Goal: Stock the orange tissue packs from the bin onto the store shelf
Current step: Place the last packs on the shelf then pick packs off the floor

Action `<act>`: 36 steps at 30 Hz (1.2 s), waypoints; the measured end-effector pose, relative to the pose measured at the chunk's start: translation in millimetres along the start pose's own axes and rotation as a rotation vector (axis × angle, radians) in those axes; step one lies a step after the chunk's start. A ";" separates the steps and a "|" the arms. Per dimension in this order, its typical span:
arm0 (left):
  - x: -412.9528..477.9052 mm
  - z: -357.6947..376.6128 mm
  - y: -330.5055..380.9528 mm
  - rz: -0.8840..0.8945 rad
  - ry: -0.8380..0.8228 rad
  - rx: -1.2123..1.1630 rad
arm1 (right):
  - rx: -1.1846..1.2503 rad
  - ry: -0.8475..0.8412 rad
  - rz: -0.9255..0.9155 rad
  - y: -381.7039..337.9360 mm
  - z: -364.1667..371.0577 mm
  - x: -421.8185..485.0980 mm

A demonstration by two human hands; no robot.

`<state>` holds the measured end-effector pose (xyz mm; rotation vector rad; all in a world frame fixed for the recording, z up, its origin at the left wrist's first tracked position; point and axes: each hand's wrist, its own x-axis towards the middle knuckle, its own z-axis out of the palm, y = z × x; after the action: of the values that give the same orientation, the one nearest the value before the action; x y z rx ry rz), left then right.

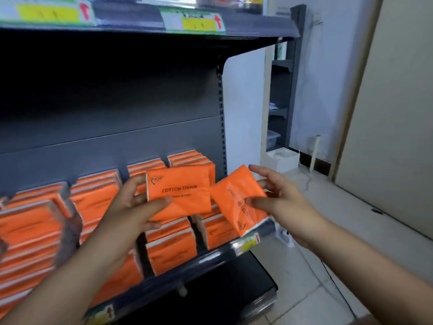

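Note:
My left hand (131, 207) grips an orange tissue pack (180, 191) printed "COTTON TISSUE", held flat side toward me above the shelf. My right hand (278, 195) pinches a second orange tissue pack (236, 198), turned sideways and tilted, just right of the first. Both packs hover over the right end of the dark store shelf (210, 259). Rows of stacked orange tissue packs (93, 202) fill the shelf from the left to below my hands. The bin is out of sight.
An upper shelf (140, 26) with yellow-green price tags hangs overhead. The perforated upright (220, 109) bounds the shelf's right end. A white box (282, 158) and another rack (280, 102) stand behind, by the wall. Tiled floor (328, 242) lies to the right.

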<state>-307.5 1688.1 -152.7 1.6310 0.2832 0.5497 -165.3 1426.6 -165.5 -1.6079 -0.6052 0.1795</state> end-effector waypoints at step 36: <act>11.4 -257.7 -61.8 0.094 0.523 -0.120 | -0.564 -0.267 -0.594 9.4 279.6 152.1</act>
<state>-419.8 1924.3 -196.8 1.3685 0.5482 1.0454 -162.2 1744.8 -179.0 -1.8694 -1.4050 -0.2452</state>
